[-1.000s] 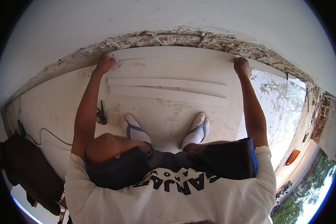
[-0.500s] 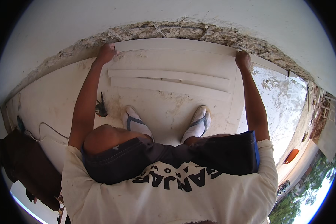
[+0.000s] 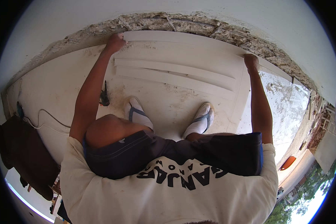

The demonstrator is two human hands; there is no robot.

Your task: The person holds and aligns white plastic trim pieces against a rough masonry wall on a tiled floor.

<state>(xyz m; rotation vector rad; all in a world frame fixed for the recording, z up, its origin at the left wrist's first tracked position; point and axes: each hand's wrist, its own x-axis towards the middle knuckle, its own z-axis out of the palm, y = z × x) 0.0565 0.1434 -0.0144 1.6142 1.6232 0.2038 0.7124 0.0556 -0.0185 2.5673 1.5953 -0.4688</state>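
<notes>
One long, flat white strip [image 3: 183, 38] beside crumbly masonry [image 3: 192, 25], ends snug in left grip [image 3: 116, 42] and right grip [image 3: 251, 62].

Shows an upward shift in view since a second ago, plus slight clockwise tilt. Puts left hand [image 3: 116, 42] higher and farther right, right hand [image 3: 251, 62] mainly farther right. Slants long white strip [image 3: 183, 37] and two shorter strips [image 3: 156, 65] more downward to the right. Raises sandalled feet [image 3: 141, 116] in view too.

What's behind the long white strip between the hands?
Beyond the white strip, a rough, broken band of wall shows; whatever lies beneath the strip is covered.
</notes>
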